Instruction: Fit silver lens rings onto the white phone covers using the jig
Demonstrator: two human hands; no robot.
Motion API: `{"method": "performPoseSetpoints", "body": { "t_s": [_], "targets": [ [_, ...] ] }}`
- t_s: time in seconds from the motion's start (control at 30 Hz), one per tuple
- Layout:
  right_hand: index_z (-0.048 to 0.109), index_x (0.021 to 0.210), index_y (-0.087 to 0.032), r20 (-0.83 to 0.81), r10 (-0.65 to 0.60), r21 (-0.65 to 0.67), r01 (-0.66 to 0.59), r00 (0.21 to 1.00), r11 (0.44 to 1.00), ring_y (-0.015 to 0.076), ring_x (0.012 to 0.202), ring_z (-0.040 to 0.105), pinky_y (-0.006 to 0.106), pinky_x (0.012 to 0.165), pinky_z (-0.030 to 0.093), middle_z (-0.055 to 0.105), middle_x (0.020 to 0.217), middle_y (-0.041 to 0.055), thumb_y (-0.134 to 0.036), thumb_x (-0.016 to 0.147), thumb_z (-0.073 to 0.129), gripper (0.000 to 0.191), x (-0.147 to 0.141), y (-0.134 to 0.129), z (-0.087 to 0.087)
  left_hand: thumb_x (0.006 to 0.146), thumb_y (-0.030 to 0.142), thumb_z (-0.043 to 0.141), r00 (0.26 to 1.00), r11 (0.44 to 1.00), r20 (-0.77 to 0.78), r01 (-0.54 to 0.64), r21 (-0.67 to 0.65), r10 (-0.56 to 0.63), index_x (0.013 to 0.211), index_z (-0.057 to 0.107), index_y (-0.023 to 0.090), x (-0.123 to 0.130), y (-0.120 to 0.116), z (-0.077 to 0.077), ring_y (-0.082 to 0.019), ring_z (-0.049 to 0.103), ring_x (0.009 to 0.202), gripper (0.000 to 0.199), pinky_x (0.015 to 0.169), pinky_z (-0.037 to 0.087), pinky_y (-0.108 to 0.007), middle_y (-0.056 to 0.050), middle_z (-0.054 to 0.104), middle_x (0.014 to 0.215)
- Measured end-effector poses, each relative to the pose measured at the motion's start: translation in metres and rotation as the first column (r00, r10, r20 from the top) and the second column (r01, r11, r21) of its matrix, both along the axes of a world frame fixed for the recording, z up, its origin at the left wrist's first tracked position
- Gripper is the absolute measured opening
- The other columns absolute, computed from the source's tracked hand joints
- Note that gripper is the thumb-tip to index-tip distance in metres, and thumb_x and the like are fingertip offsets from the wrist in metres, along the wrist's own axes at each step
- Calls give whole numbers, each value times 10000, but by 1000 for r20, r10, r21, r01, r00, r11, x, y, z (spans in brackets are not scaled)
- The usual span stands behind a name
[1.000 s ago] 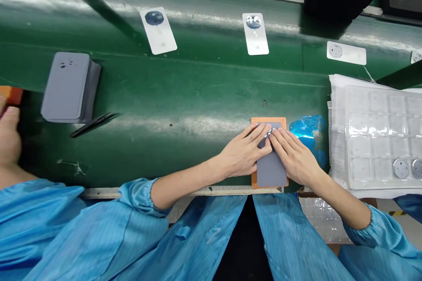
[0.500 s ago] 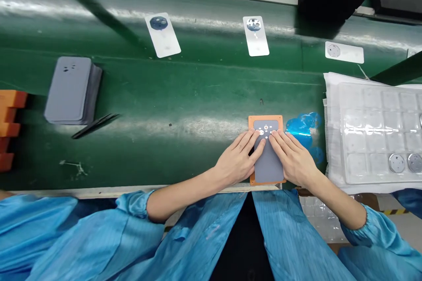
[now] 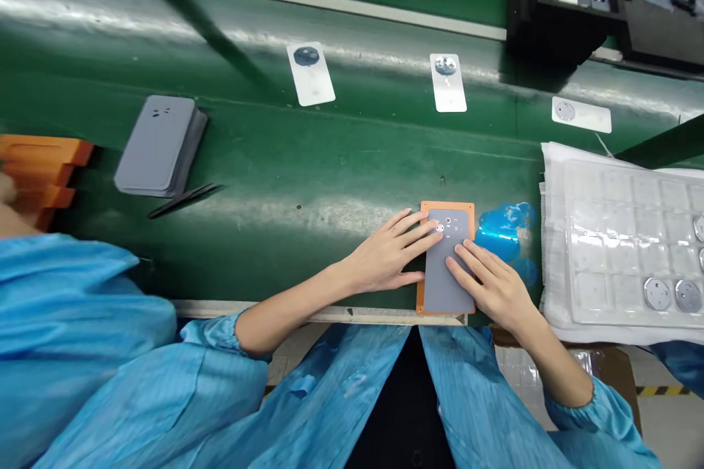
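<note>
A grey phone-shaped plate with small holes near its top lies in an orange frame at the bench's front edge. My left hand rests with spread fingers over the plate's upper left, fingertips beside the holes. Flat on the plate's right half are the fingers of my right hand, below the holes. Neither hand grips anything. Blue film pieces lie just right of the frame.
At left are a stack of grey plates, black tweezers, orange blocks and another person's blurred hand. White cards lie across the back. A clear tray holding round metal parts is at right.
My left fingers have spread and shifted slightly left. My right hand has slid down the plate, away from the holes. Another person's hand has appeared at the far left, and the view has shifted.
</note>
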State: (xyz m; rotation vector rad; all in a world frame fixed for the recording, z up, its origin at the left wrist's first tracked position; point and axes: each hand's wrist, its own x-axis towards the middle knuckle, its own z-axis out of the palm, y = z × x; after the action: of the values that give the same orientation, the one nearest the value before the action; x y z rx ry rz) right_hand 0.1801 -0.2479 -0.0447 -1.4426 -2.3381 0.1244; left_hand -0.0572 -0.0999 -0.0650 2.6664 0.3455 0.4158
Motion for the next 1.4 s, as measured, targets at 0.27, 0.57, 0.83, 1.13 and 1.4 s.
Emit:
{"method": "performPoseSetpoints", "body": {
  "t_s": [0.27,0.57,0.83,1.13,1.4],
  "targets": [
    [566,1196,-271,-888,-261,-165,267,379,950,288,1010,732,553,887,601,730,989,104,-253,998,355,290,9,31,20,934,222,715,827,917,519,11,-398,216,1069,732,168,44,18,66,-160,764,915,147,884,612,-256,-66,794,1017],
    [721,831,-279,-987,-122,-88,279,107,956,207,816,686,397,810,575,703,801,10,-336,780,817,123,10,55,40,915,153,705,713,900,670,131,-416,206,895,772,177,70,17,85,-153,743,818,74,776,607,-231,-65,785,900],
    [770,797,-187,-907,-358,-214,488,222,846,226,817,735,375,806,587,785,828,35,-311,737,870,170,0,90,41,696,376,882,826,309,269,122,-943,495,702,591,151,86,47,68,-154,687,655,368,625,551,-253,-15,686,692],
    [649,882,-207,-687,-685,-556,432,241,710,212,926,723,359,817,610,755,917,78,-581,746,761,414,79,231,39,754,386,862,740,412,318,60,-909,593,1013,667,165,50,108,90,-227,716,1026,392,993,550,-400,-102,741,1093],
    [600,1136,-169,-195,-835,-435,717,515,544,306,1252,580,421,1037,482,636,1318,176,-437,678,832,579,82,305,2,778,430,844,604,503,424,44,-863,675,928,710,170,7,125,113,-218,706,929,329,909,568,-369,-78,746,956]
  ]
}}
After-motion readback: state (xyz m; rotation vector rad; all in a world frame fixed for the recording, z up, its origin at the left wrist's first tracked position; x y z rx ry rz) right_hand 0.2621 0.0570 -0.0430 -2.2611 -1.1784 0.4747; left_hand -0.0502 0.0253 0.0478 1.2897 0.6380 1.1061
